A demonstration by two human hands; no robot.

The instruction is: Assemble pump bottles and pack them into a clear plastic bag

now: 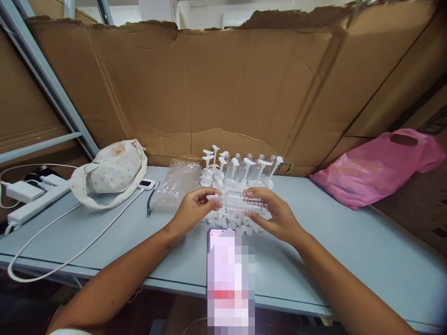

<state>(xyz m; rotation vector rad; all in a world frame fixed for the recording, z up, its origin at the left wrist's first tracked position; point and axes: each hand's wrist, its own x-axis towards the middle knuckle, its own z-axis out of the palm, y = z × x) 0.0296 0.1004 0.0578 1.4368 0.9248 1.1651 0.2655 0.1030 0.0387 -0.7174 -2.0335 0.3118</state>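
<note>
A clear ribbed plastic bottle (240, 203) lies sideways between my two hands, its neck to the left. My right hand (275, 211) is wrapped around the bottle's base end. At the neck, my left hand (198, 204) pinches a small white cap or nozzle piece (213, 197); its exact shape is partly hidden by the fingers. Behind the bottle stand several white pump heads (234, 168) with long spouts, and more clear bottles (249, 163) upright at the back. Small white plastic pieces (240, 223) lie heaped just below the held bottle.
A clear plastic bag (176, 186) lies left of the pumps, near a floral cloth bag (117, 167), a small white device (146, 184) on a cable and a power strip (38, 200). A phone (218, 235) sits in front. On the right is a pink plastic bag (373, 172); cardboard (209, 83) walls the back.
</note>
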